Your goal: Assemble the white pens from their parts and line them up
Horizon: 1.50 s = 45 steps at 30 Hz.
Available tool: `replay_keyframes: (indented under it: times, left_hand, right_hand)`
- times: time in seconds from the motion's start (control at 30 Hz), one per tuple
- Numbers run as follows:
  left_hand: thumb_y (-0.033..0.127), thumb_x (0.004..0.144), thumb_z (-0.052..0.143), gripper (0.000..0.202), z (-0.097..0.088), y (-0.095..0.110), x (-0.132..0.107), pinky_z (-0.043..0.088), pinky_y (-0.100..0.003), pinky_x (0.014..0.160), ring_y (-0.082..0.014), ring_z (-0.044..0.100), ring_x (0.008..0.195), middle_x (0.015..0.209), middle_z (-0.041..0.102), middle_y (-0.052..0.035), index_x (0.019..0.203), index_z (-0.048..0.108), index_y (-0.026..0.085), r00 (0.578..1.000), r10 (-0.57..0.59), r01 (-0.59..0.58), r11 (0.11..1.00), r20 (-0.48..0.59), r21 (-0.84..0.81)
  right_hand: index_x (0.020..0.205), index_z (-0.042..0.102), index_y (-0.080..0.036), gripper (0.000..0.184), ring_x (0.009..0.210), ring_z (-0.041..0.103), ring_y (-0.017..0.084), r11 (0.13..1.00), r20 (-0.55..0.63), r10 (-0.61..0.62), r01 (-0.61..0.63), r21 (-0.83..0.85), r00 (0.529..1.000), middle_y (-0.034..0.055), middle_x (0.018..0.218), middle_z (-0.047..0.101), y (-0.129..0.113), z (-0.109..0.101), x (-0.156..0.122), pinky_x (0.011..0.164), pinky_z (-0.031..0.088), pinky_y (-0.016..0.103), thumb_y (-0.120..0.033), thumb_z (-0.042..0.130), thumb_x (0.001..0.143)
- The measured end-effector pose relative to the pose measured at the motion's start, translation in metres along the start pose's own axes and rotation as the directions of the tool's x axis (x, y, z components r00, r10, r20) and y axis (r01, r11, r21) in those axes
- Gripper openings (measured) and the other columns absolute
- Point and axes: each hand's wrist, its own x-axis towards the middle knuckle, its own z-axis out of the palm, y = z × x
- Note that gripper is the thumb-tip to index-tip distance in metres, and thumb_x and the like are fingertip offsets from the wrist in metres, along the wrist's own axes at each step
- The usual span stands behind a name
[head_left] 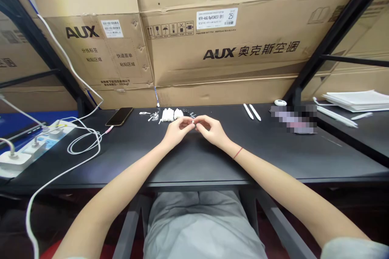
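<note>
My left hand point(180, 130) and my right hand point(212, 130) meet above the black table, fingertips pinched together. Between them shows a tiny white piece point(193, 122), too small to name, and both hands appear closed on it. Just behind my left hand lie white bundled pieces point(167, 115), with a second white bundle point(178, 113) partly hidden by the fingers. Small dark pieces point(187, 113) sit behind the fingertips. Farther left are several small clear pieces point(154, 116) and a little white stick-like part point(144, 113).
A phone point(120, 117) with a white cable point(99, 134) lies left, near a power strip point(36, 149). Two white pens point(252, 112), a white oval object point(280, 102) and a blurred patch point(294, 119) are right. Paper stacks point(360, 100) stand far right. Cardboard point(225, 64) walls the back.
</note>
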Motion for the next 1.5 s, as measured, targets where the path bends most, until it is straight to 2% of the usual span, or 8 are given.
replay_keyframes:
  times: [0.3, 0.53, 0.8, 1.07, 1.27, 1.33, 1.43, 1.5]
  left_hand:
    - [0.043, 0.072, 0.069, 0.032, 0.0, -0.005, 0.005, 0.051, -0.037, 0.084, -0.0206, 0.065, 0.088, 0.091, 0.071, -0.0071, 0.087, 0.066, 0.015, 0.996, -0.083, 0.085, 0.975, 0.017, -0.205]
    - [0.045, 0.067, 0.074, 0.037, 0.001, -0.004, 0.004, 0.051, -0.04, 0.089, -0.0221, 0.065, 0.093, 0.089, 0.071, -0.0065, 0.086, 0.066, 0.014, 0.987, -0.154, 0.161, 0.93, 0.048, -0.331]
    - [0.043, 0.061, 0.079, 0.038, 0.003, -0.004, 0.003, 0.048, -0.041, 0.095, -0.0224, 0.064, 0.098, 0.092, 0.071, -0.0058, 0.084, 0.067, 0.015, 0.978, -0.193, 0.207, 0.876, 0.078, -0.436]
    - [0.036, 0.062, 0.08, 0.033, 0.004, -0.006, 0.004, 0.046, -0.04, 0.097, -0.0184, 0.064, 0.092, 0.09, 0.069, -0.003, 0.084, 0.067, 0.015, 0.975, -0.211, 0.22, 0.865, 0.072, -0.451]
    - [0.04, 0.066, 0.075, 0.033, 0.006, -0.005, 0.002, 0.048, -0.041, 0.094, -0.0187, 0.065, 0.088, 0.09, 0.068, -0.0045, 0.086, 0.066, 0.014, 0.98, -0.18, 0.199, 0.909, 0.085, -0.366]
    - [0.043, 0.069, 0.072, 0.035, 0.001, -0.003, 0.005, 0.049, -0.041, 0.092, -0.0205, 0.065, 0.09, 0.092, 0.069, -0.0055, 0.089, 0.067, 0.015, 0.979, -0.151, 0.184, 0.945, 0.139, -0.271]
    - [0.043, 0.07, 0.069, 0.035, -0.025, 0.002, 0.017, 0.049, -0.041, 0.093, -0.0233, 0.064, 0.095, 0.1, 0.07, -0.0061, 0.095, 0.069, 0.018, 0.962, -0.06, 0.047, 0.997, 0.267, 0.055]
    - [0.043, 0.073, 0.064, 0.035, -0.054, 0.003, 0.028, 0.047, -0.039, 0.095, -0.0234, 0.064, 0.097, 0.106, 0.069, -0.0061, 0.099, 0.069, 0.02, 0.979, -0.019, -0.042, 0.956, 0.202, 0.292]
  right_hand:
    - [0.099, 0.058, -0.022, 0.025, 0.061, 0.062, 0.012, 0.978, 0.025, -0.17, 0.172, -0.122, 0.985, 0.003, 0.09, 0.065, 0.004, 0.001, 0.0, 0.056, 0.054, 0.027, -0.018, 0.058, 0.074]
    - [0.098, 0.059, -0.021, 0.021, 0.061, 0.059, 0.011, 0.927, 0.068, -0.283, 0.291, -0.238, 0.957, 0.004, 0.09, 0.062, 0.006, -0.002, 0.001, 0.057, 0.052, 0.027, -0.016, 0.057, 0.078]
    - [0.095, 0.063, -0.021, 0.014, 0.058, 0.053, 0.011, 0.874, 0.046, -0.317, 0.31, -0.375, 0.947, 0.0044, 0.086, 0.063, 0.007, -0.001, -0.001, 0.057, 0.049, 0.025, -0.022, 0.054, 0.084]
    - [0.095, 0.066, -0.021, 0.02, 0.067, 0.063, 0.014, 0.83, 0.029, -0.335, 0.309, -0.465, 0.942, 0.005, 0.086, 0.07, 0.007, 0.002, -0.003, 0.064, 0.052, 0.025, -0.023, 0.047, 0.089]
    - [0.093, 0.067, -0.021, 0.021, 0.065, 0.064, 0.014, 0.827, 0.035, -0.338, 0.314, -0.466, 0.941, 0.0041, 0.082, 0.07, 0.007, 0.003, -0.004, 0.064, 0.051, 0.024, -0.02, 0.048, 0.086]
    - [0.091, 0.067, -0.022, 0.02, 0.063, 0.063, 0.013, 0.855, 0.025, -0.304, 0.285, -0.433, 0.952, 0.0028, 0.078, 0.069, 0.005, 0.003, -0.003, 0.063, 0.051, 0.024, -0.019, 0.049, 0.083]
    - [0.083, 0.064, -0.021, 0.013, 0.057, 0.059, 0.012, 0.91, -0.015, -0.224, 0.203, -0.361, 0.975, 0.0012, 0.072, 0.067, 0.003, 0.002, -0.001, 0.06, 0.051, 0.024, -0.021, 0.052, 0.079]
    - [0.077, 0.061, -0.02, 0.007, 0.055, 0.058, 0.012, 0.938, -0.051, -0.166, 0.142, -0.316, 0.985, 0.0003, 0.069, 0.065, 0.002, 0.001, 0.001, 0.059, 0.051, 0.023, -0.022, 0.054, 0.076]
